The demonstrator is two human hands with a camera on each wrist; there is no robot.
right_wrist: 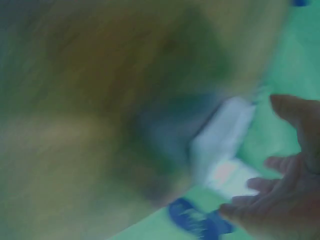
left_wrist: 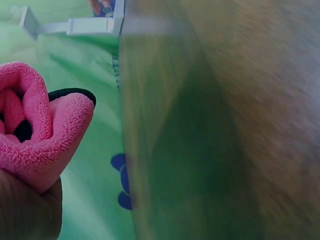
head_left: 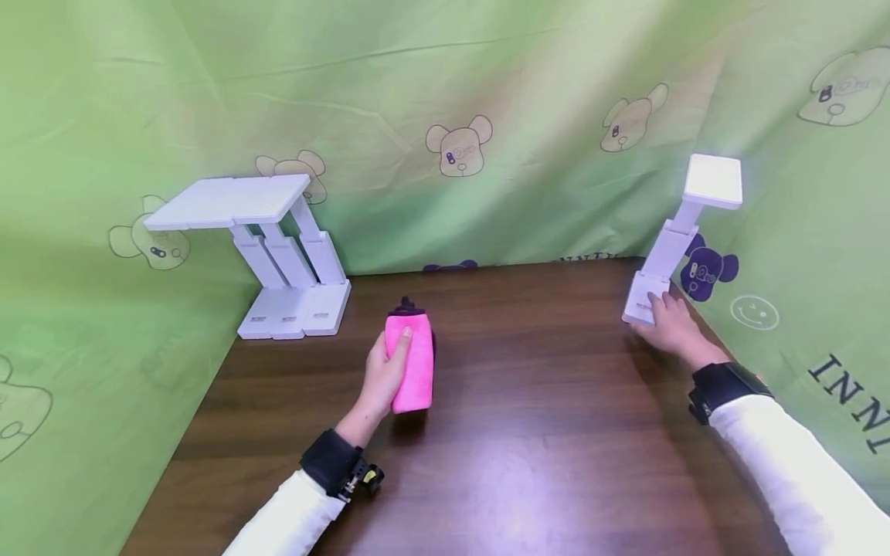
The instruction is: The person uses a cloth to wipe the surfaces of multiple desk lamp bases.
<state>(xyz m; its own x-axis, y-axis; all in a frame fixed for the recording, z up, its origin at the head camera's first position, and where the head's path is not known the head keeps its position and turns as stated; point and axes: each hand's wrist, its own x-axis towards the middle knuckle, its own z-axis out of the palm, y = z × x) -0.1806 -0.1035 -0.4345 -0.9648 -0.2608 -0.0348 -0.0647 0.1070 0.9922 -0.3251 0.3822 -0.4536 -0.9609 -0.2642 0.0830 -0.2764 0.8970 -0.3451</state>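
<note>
A rolled pink towel [head_left: 415, 363] with fuzzy cloth and dark edging is gripped by my left hand [head_left: 384, 376], thumb across its front, over the middle of the table. In the left wrist view the coiled end of the towel [left_wrist: 65, 122] shows, with part of the left hand [left_wrist: 30, 210] below it. On the right, my right hand [head_left: 670, 328] is at the base of a lit white folding desk lamp [head_left: 665, 251]. The right wrist view is blurred; there the right hand [right_wrist: 285, 195] has thumb and fingers spread beside the lamp [right_wrist: 222, 135]. Whether they touch it I cannot tell.
Three white folding lamps [head_left: 292, 309] stand side by side at the back left, their heads level. Green printed cloth [head_left: 389, 77] hangs behind and along both sides of the brown wooden table [head_left: 528, 401]. A dark band with a small camera [head_left: 341, 467] sits on the left wrist.
</note>
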